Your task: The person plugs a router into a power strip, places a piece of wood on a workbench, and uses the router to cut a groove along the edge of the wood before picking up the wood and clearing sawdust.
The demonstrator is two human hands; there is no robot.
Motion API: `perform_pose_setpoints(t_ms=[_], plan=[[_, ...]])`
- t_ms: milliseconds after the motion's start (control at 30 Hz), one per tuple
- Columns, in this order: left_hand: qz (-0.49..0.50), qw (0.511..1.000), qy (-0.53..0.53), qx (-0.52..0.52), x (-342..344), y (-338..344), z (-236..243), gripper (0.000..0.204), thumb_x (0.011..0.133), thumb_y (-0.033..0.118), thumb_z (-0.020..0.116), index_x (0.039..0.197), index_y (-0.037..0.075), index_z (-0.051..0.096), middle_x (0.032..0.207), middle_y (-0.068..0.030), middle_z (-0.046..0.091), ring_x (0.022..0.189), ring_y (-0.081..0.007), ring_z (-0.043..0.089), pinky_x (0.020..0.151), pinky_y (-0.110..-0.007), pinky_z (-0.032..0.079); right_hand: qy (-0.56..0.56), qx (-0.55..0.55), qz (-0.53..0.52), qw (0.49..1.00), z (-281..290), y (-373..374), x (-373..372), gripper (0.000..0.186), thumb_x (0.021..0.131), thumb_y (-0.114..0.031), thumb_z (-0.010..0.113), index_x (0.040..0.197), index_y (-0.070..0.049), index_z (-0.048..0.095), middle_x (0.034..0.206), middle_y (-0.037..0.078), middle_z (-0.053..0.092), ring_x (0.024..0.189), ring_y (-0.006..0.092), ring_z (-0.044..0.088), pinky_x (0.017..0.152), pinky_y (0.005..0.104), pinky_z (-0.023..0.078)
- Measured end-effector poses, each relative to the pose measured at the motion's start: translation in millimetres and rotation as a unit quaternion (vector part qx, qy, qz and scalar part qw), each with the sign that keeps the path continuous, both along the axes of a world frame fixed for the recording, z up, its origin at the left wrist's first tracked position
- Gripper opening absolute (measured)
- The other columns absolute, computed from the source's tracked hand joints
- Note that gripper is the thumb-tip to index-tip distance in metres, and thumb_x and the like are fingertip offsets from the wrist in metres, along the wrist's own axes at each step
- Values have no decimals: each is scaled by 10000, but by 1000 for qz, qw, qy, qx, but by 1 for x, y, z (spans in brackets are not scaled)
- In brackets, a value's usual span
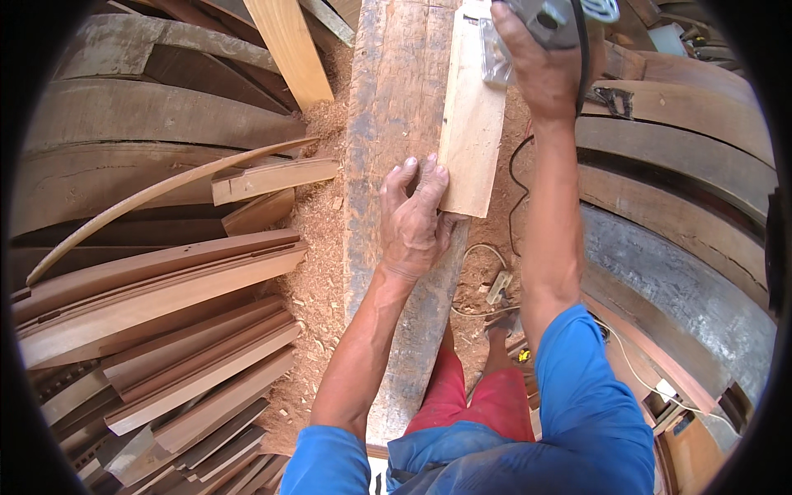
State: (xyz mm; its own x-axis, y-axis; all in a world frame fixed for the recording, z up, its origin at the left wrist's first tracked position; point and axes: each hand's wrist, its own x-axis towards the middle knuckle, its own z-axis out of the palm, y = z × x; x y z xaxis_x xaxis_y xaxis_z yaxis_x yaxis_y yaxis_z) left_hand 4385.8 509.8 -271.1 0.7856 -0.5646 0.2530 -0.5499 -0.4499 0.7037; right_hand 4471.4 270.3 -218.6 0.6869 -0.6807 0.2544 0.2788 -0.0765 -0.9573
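The board (474, 140) lies lengthwise on the bench (392, 99), its near end just beside the left thumb and its length running forward past the fingertips. It looks stiff, flat and probably light enough for one hand to steady. The bare, dry-looking wood should give good friction, though the thin edges could splinter. The near-left corner seems a sound place to hold, well back from the tool.

There the left hand (412, 219) has its index fingertip on the board's left edge and its thumb against the near end, so the corner sits between them. The other fingers are bent, slightly parted, beside that edge.

Ahead and to the right of these fingers, the right hand (546, 78) wraps a power tool (540, 25), whose clear front part is over the board's right side. The right thumb lies forward along the tool; the remaining fingers are hidden, so their exact grip cannot be told.

The left forearm (359, 342) slants inward and forward; the right forearm (554, 223) reaches nearly straight ahead. Left of the left fingers are shavings (318, 247), then stacked planks (165, 264).
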Motion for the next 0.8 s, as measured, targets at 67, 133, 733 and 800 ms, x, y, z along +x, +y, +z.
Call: perform_pose_setpoints(t_ms=[67, 133, 733, 800], plan=[[2, 1000, -8, 1, 1, 2, -1, 677, 714, 217, 907, 1318, 67, 642, 1318, -200, 671, 1261, -415, 524, 1070, -511, 429, 32, -29, -7, 999, 10, 15, -18, 424, 853, -79, 809, 1240, -32, 642, 1067, 12, 678, 931, 129, 652, 829, 298, 541], [0, 1000, -15, 1, 1, 1, 0, 684, 709, 210, 908, 1321, 66, 638, 1317, -202, 672, 1260, -415, 526, 1071, -511, 428, -24, -3, -33, 999, -6, 24, -21, 464, 841, -74, 812, 1262, -29, 621, 1109, 8, 667, 965, 113, 634, 841, 286, 537], [-2, 1000, -8, 13, 1, 0, 3, 709, 685, 160, 916, 1328, 63, 635, 1334, -200, 661, 1257, -415, 530, 1082, -511, 417, -51, -190, -105, 975, -10, 24, -29, 531, 778, -190, 916, 1205, -29, 645, 1051, 58, 731, 938, 140, 703, 867, 296, 575], [0, 1000, -5, 13, 1, -1, 3, 712, 679, 151, 917, 1327, 63, 636, 1338, -198, 658, 1259, -414, 527, 1083, -510, 417, -53, -184, -115, 975, -10, 25, -28, 645, 745, -253, 944, 1224, -2, 593, 1097, 95, 701, 952, 171, 698, 833, 325, 577]])
